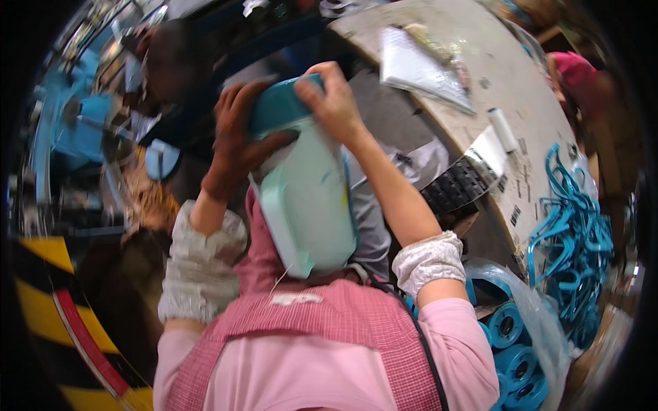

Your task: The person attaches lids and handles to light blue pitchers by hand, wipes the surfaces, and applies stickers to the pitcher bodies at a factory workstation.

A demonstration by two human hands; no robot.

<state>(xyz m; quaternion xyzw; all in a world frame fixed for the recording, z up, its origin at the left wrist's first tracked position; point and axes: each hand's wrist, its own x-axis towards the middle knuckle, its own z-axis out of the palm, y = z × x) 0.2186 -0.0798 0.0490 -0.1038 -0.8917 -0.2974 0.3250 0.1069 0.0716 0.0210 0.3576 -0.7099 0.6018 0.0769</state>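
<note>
A pale mint plastic shell (312, 198) with a darker teal cap (277, 106) stands upright in front of my chest. My left hand (236, 140), in a dark brown glove, grips the teal end from the left. Bare, my right hand (332, 96) clamps the same teal end from the top right. The shell's lower end rests against my pink checked apron (322, 322). White patterned sleeve covers sit on both forearms.
A curved worktable (507, 82) runs along the right, with a clear bagged sheet (421, 65), a white tube (504, 129) and a black conveyor strip (456, 185). Teal plastic loops (572, 226) hang off its edge. Bagged blue wheels (514, 349) lie lower right. Another person (171, 61) works upper left. Yellow-black floor marking (48, 301).
</note>
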